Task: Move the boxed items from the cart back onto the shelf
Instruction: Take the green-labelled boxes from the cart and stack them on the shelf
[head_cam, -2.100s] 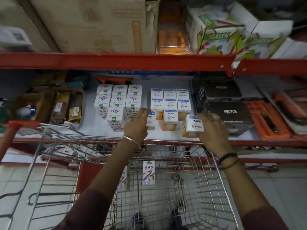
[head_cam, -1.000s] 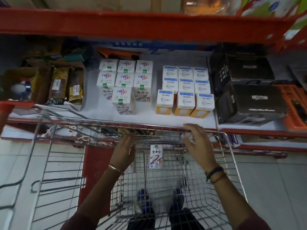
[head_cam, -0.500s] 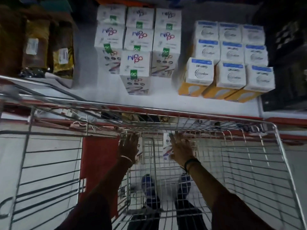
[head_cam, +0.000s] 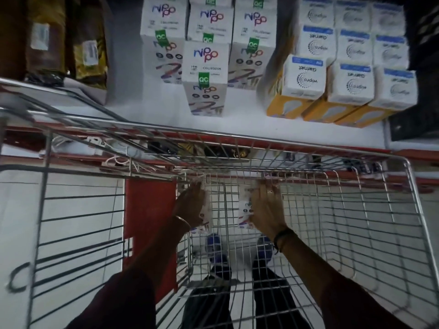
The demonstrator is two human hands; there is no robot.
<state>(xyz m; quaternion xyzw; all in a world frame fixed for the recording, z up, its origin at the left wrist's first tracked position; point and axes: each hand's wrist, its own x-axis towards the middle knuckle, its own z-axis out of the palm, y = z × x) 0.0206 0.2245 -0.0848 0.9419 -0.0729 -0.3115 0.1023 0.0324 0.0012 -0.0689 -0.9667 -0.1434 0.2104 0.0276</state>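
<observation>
Maroon sleeves at near edge, both arms reaching down into wire cart (head_cam: 413, 205). Left hand (head_cam: 191, 206) wrapped around a white Nippo box (head_cam: 203, 225) standing against the cart's far wall; right hand (head_cam: 267, 210) likewise gripping a second Nippo box (head_cam: 245, 213) just beside it; each grip closed on its box. Blue shoes (head_cam: 213, 248) visible through the mesh below. Beyond the cart rim, white shelf (head_cam: 237, 129) with red front edge: Nippo boxes on shelf (head_cam: 205, 62) in rows at centre, Wipro Garnet boxes (head_cam: 305, 78) in rows to their right, brown and yellow packets (head_cam: 89, 51) far left
</observation>
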